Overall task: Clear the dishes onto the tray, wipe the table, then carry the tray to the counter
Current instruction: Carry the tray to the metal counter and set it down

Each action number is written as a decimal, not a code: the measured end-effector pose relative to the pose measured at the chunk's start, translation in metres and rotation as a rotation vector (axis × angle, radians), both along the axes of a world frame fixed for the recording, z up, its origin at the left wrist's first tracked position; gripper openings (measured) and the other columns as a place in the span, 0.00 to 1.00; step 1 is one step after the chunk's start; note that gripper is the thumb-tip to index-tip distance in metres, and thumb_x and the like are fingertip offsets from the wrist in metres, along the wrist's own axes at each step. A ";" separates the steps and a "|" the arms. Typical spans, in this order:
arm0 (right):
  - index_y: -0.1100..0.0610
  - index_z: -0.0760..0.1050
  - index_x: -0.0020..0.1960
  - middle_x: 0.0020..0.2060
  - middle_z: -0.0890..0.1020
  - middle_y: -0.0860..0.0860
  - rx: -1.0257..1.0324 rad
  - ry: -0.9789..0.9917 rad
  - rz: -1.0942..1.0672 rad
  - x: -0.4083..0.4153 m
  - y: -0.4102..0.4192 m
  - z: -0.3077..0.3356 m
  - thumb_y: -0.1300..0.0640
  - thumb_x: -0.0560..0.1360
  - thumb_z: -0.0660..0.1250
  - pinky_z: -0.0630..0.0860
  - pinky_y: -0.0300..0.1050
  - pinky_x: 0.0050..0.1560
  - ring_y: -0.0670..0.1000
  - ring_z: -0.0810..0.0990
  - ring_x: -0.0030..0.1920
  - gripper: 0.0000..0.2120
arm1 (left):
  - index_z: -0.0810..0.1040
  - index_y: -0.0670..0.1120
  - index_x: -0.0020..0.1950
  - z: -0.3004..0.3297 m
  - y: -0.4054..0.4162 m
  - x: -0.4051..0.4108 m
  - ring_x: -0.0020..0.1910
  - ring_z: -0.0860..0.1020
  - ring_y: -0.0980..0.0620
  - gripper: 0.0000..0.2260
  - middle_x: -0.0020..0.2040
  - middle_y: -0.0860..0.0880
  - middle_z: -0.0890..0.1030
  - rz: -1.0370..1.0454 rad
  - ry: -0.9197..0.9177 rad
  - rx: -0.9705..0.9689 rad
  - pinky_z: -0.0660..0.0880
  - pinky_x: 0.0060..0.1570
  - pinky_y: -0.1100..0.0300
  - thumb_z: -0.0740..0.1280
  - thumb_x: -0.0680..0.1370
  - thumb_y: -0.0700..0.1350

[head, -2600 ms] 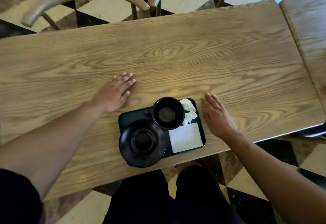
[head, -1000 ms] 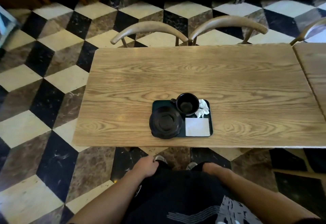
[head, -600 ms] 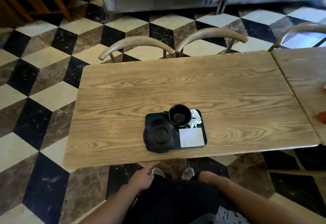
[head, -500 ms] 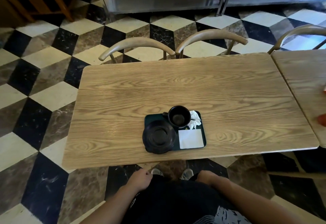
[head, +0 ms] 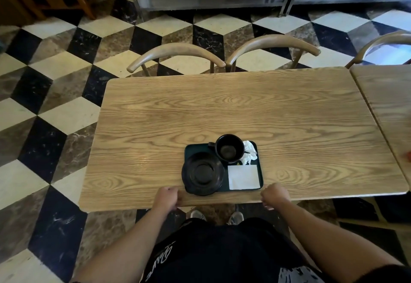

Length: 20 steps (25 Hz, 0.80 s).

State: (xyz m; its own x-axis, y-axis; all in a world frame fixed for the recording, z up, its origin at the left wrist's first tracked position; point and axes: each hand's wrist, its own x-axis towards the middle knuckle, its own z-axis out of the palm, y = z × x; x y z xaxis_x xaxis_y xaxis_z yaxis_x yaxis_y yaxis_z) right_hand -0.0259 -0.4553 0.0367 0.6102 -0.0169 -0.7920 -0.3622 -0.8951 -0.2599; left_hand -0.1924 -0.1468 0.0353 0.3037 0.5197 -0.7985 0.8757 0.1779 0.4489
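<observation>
1. The wooden table (head: 244, 109) is seen bare except for the dark green tray (head: 189, 150), which sits at the middle of the near edge.
2. Both hands, held down at the lap half a second earlier, have been raised to that near edge: the left hand (head: 165, 198) just left of the tray, the right hand (head: 274, 196) just right of it.
3. The fingers of both are curled loosely closed, with nothing held.
4. The saucer (head: 202, 173), cup (head: 229, 151), folded napkin (head: 243, 177) and crumpled tissue (head: 250, 151) are already loaded; lifting the tray appears to be next.
</observation>
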 end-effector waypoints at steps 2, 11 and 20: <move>0.68 0.81 0.59 0.55 0.85 0.65 0.017 -0.050 -0.062 0.021 0.003 0.001 0.61 0.80 0.61 0.82 0.54 0.58 0.64 0.84 0.58 0.15 | 0.80 0.39 0.52 0.001 0.010 0.018 0.40 0.83 0.42 0.11 0.47 0.39 0.85 0.155 -0.047 -0.091 0.79 0.38 0.51 0.61 0.84 0.44; 0.68 0.78 0.64 0.56 0.83 0.65 0.268 -0.074 -0.393 0.070 0.037 -0.011 0.59 0.83 0.59 0.78 0.55 0.55 0.56 0.79 0.49 0.16 | 0.81 0.42 0.53 -0.011 0.027 0.083 0.48 0.81 0.40 0.10 0.52 0.38 0.83 0.372 -0.093 -0.258 0.78 0.49 0.48 0.63 0.83 0.46; 0.62 0.82 0.61 0.48 0.85 0.58 0.414 -0.064 -0.809 0.067 0.052 -0.021 0.65 0.84 0.59 0.82 0.58 0.53 0.59 0.84 0.47 0.13 | 0.79 0.38 0.66 -0.019 0.019 0.102 0.60 0.81 0.37 0.15 0.61 0.37 0.83 0.400 -0.081 -0.244 0.79 0.61 0.40 0.62 0.85 0.46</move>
State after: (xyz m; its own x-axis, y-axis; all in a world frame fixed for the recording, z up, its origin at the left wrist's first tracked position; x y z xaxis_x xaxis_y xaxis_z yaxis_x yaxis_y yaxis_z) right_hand 0.0409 -0.4028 0.0160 0.5786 -0.1805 -0.7954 -0.8131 -0.2047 -0.5450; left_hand -0.0905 -0.1275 0.0163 0.1845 0.4089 -0.8937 0.6809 0.6026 0.4163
